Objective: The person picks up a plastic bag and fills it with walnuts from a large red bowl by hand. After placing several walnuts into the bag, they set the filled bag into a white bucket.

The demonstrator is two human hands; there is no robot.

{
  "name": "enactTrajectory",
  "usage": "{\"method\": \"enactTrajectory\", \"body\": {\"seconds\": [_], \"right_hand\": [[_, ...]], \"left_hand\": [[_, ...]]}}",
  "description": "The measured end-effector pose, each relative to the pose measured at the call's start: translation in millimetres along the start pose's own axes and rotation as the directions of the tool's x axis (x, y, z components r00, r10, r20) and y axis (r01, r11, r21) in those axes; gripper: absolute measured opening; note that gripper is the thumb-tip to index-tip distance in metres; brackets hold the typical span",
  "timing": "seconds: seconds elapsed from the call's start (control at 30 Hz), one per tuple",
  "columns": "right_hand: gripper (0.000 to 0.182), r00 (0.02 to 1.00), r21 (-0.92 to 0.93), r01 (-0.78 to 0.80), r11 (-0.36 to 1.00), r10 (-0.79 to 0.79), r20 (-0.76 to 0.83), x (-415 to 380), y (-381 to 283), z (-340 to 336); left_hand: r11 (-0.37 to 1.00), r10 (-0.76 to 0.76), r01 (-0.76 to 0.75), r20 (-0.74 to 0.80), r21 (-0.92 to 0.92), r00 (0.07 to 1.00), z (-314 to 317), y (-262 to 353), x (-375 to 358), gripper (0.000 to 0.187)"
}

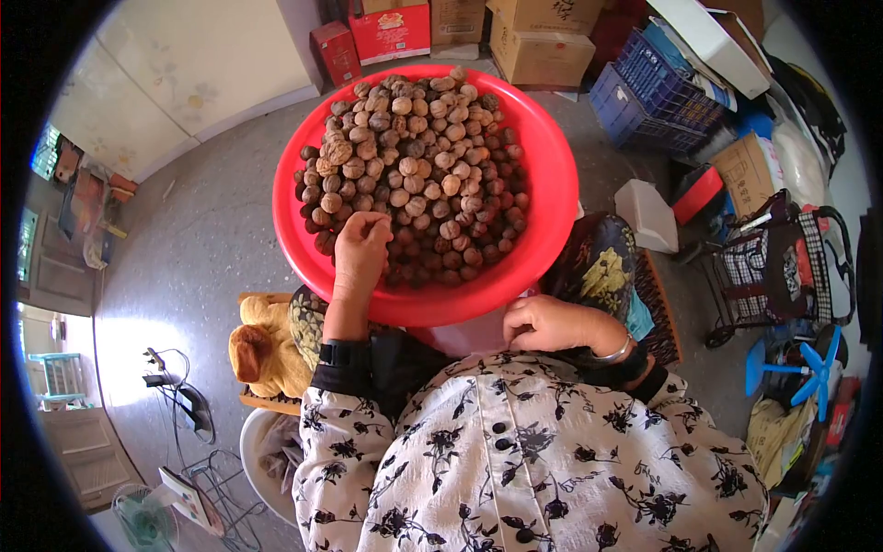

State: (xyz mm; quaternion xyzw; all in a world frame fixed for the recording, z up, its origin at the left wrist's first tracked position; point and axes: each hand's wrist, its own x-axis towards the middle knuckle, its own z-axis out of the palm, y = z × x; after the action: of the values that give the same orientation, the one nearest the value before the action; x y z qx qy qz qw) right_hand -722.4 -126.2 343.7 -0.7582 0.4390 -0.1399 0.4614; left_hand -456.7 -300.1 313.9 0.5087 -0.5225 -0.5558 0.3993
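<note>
A large red plastic basin (pixel 555 184) stands in front of me, heaped with whole brown walnuts (pixel 414 170). Over the basin's near left part is my left hand (pixel 361 248), its fingers pinched together close beside the walnuts. Whatever those fingertips may hold is too small to make out. My right hand (pixel 556 325) is outside the basin, just below its near rim and in front of my body. Its fingers are curled in, and what they may hold is hidden. Under the near rim shows a pale pinkish surface (pixel 460 335), partly covered by my clothes.
Cardboard boxes (pixel 543 57) and blue crates (pixel 644 110) stand beyond the basin. To the right are a white foam box (pixel 647 213) and a checkered trolley (pixel 759 267). On the left lie a yellow plush toy (pixel 267 345), a white bucket (pixel 253 460) and cables (pixel 184 396).
</note>
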Motion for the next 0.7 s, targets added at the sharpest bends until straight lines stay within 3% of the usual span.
{"method": "enactTrajectory", "body": {"seconds": [0.03, 0.1, 0.13, 0.2, 0.27, 0.3, 0.33, 0.37, 0.4, 0.43, 0.47, 0.53, 0.57, 0.6, 0.7], "right_hand": [[0.011, 1.0, -0.003, 0.0, 1.0, 0.0, -0.003, -3, -11, -8], [0.008, 0.989, 0.237, -0.119, 0.964, 0.093, 0.118, -9, -40, -32], [0.008, 0.99, 0.231, -0.114, 0.966, 0.09, 0.109, -13, -48, -42], [0.007, 0.979, 0.445, -0.205, 0.872, 0.188, 0.082, -22, -58, -62], [0.005, 0.957, 0.632, -0.06, 0.772, 0.225, -0.184, -28, -64, -73], [0.003, 0.91, 0.632, 0.038, 0.774, 0.234, -0.341, -27, -65, -80], [0.003, 0.838, 0.617, 0.135, 0.775, 0.242, -0.489, -25, -65, -87], [0.006, 0.756, 0.551, 0.178, 0.815, 0.245, -0.607, -21, -63, -93], [0.009, 0.658, 0.479, 0.209, 0.853, 0.24, -0.714, -15, -61, -98], [0.009, 0.566, 0.419, 0.189, 0.888, 0.25, -0.786, -8, -63, -101], [0.009, 0.558, 0.412, 0.2, 0.889, 0.243, -0.794, 0, -62, -98], [0.007, 0.367, 0.252, 0.11, 0.961, 0.197, -0.909, 19, -50, -83], [0.008, 0.334, 0.083, 0.048, 0.995, 0.062, -0.941, 28, -48, -75], [0.009, 0.366, -0.026, -0.001, 1.0, -0.024, -0.93, 33, -51, -66], [0.014, 0.506, -0.088, 0.031, 0.996, -0.092, -0.858, 54, -52, -36]], "left_hand": [[1.0, 0.004, -0.004, 0.002, 0.0, 1.0, 0, 1, 0, 0.016], [1.0, 0.004, -0.004, 0.017, 0.011, 1.0, 0, 6, -3, 0.015], [1.0, 0.015, -0.015, 0.02, 0.011, 1.0, 0, 7, -3, 0.015], [0.999, 0.024, -0.024, 0.004, -0.023, 1.0, 1, 9, -5, 0.015], [1.0, 0.021, -0.021, -0.002, -0.01, 1.0, 2, 8, -5, 0.015], [0.986, 0.119, -0.125, -0.066, -0.113, 0.991, 3, -4, 2, 0.016], [0.95, 0.207, -0.233, -0.137, -0.209, 0.969, 4, -1, 2, 0.016], [0.985, 0.086, -0.11, -0.176, -0.136, 0.981, -1, 6, -2, 0.017], [0.977, 0.066, -0.105, -0.204, -0.186, 0.977, -3, 7, -2, 0.015], [0.963, 0.081, -0.139, -0.245, -0.232, 0.966, -3, 9, -4, 0.014], [0.945, 0.094, -0.175, -0.284, -0.275, 0.954, -3, 12, -5, 0.012], [0.947, 0.121, -0.179, -0.219, -0.265, 0.968, -5, 8, -6, 0.011], [0.95, 0.134, -0.172, -0.158, -0.26, 0.978, -6, 11, -7, 0.01], [0.949, 0.122, -0.147, -0.105, -0.28, 0.987, -2, 13, -12, 0.007], [0.964, 0.083, -0.019, 0.234, -0.267, 0.969, 5, 27, -27, 0.009]]}}
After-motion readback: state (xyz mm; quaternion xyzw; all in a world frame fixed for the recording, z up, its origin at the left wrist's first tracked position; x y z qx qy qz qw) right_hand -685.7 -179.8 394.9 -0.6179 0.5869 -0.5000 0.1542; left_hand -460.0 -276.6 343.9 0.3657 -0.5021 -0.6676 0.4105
